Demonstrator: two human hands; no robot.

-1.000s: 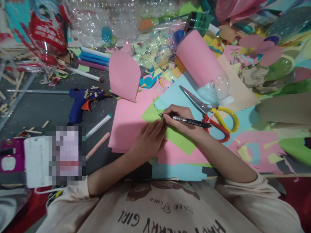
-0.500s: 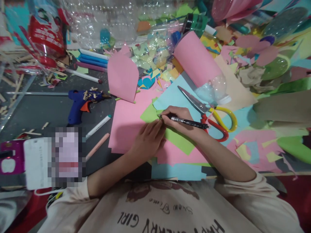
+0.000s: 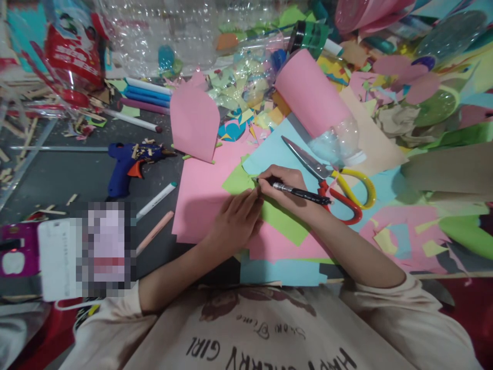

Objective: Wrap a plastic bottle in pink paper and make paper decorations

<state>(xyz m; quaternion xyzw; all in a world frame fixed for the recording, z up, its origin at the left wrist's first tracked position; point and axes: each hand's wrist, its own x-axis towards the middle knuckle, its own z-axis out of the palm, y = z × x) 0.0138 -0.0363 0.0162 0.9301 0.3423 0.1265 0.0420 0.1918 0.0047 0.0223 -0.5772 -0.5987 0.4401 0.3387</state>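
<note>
My right hand [image 3: 283,185] grips a black pen [image 3: 300,193], its tip down on a piece of green paper [image 3: 290,224]. Flat on the paper lies my left hand [image 3: 239,218], fingers stretched out toward the pen tip. Beneath the green sheet are pink paper [image 3: 200,200] and light blue paper [image 3: 265,146]. Scissors [image 3: 308,159] with one red and one yellow handle rest just beyond my right hand. Past them lies a plastic bottle wrapped in pink paper [image 3: 311,95]. A pink cut-out [image 3: 195,122] with a rounded edge lies farther back, left of the bottle.
On the left are a blue glue gun [image 3: 125,167] strewn with wood bits, a green-tipped marker [image 3: 157,201] and a peach-coloured marker [image 3: 154,234]. Clear plastic bottles [image 3: 162,31] line the back. Paper scraps [image 3: 408,241] cover the right side.
My right hand and the pen tip have shifted very slightly over the green paper. My left hand stays in place.
</note>
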